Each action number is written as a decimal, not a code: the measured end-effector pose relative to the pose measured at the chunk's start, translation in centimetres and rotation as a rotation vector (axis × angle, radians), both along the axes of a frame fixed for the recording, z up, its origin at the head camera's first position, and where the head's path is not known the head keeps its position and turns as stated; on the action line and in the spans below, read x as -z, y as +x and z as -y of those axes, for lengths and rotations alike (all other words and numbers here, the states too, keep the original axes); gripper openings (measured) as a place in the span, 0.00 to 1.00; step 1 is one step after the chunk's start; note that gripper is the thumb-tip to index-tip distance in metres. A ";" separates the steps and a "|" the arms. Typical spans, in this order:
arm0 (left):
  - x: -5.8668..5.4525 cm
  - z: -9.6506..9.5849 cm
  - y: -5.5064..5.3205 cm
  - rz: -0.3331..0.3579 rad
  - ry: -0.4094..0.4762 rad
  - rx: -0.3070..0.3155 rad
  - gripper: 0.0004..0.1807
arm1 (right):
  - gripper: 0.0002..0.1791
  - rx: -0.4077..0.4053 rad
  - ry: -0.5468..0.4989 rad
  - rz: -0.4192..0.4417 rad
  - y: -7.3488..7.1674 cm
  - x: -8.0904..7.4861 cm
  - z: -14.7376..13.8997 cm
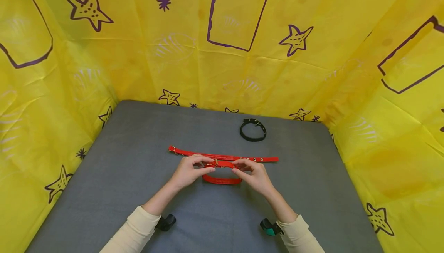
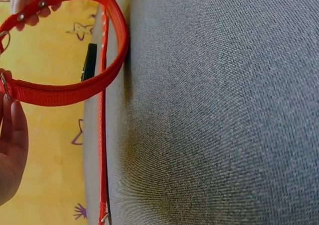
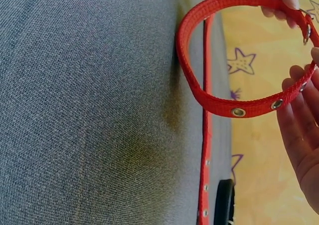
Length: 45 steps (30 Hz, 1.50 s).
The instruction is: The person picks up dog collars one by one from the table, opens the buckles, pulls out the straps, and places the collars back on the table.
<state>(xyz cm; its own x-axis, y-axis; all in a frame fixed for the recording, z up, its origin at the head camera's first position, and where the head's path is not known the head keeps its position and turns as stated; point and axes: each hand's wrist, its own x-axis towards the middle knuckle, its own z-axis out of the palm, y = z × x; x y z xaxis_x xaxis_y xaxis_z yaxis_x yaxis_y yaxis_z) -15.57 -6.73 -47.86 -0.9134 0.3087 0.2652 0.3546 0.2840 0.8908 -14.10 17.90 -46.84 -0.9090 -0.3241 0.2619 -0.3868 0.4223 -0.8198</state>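
Note:
Both hands hold a red collar [image 1: 222,181], bent into a loop, by its upper side. My left hand [image 1: 189,171] pinches the strap beside the brass-coloured buckle [image 1: 216,163]. On the other side, my right hand [image 1: 254,174] grips the strap between thumb and fingers. In the right wrist view, metal eyelets [image 3: 239,112] run along the band towards the right fingers. The left wrist view shows the loop's lower part hanging close over the grey surface. Just behind the hands lies a second red collar [image 1: 267,160], stretched out straight, its buckle end to the left.
A black collar [image 1: 253,139], fastened in a ring, lies farther back, right of centre. The grey cloth-covered table [image 1: 138,129] is bordered by yellow fabric walls [image 1: 138,64] with purple drawings at the back and both sides.

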 end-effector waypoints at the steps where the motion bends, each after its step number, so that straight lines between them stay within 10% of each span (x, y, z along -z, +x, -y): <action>1: 0.6 0.0 -0.3 -0.001 0.000 -0.002 0.15 | 0.11 0.000 -0.004 0.000 0.0 0.0 0.0; 5: 2.9 0.3 -1.2 -0.004 0.005 -0.013 0.17 | 0.11 -0.005 -0.007 0.002 0.0 -0.2 -0.1; 24: 3.3 1.8 -1.4 0.095 0.089 -0.069 0.14 | 0.12 0.044 -0.059 -0.038 -0.4 0.2 -1.8; 34: -0.1 2.2 -0.2 0.125 0.106 -0.086 0.13 | 0.13 0.067 -0.106 -0.009 -0.6 0.2 -2.4; 45: 4.0 3.6 -1.7 0.074 0.140 -0.169 0.12 | 0.15 0.082 -0.158 0.000 -0.8 0.6 -3.1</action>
<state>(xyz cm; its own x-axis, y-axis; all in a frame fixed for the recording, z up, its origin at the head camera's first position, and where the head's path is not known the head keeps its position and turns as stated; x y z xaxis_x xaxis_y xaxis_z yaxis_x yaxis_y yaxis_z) -17.27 -10.32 -51.82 -0.9676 0.1142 0.2250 0.2447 0.2059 0.9475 -14.86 20.97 -47.40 -0.9308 -0.2038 0.3034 -0.3560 0.3180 -0.8787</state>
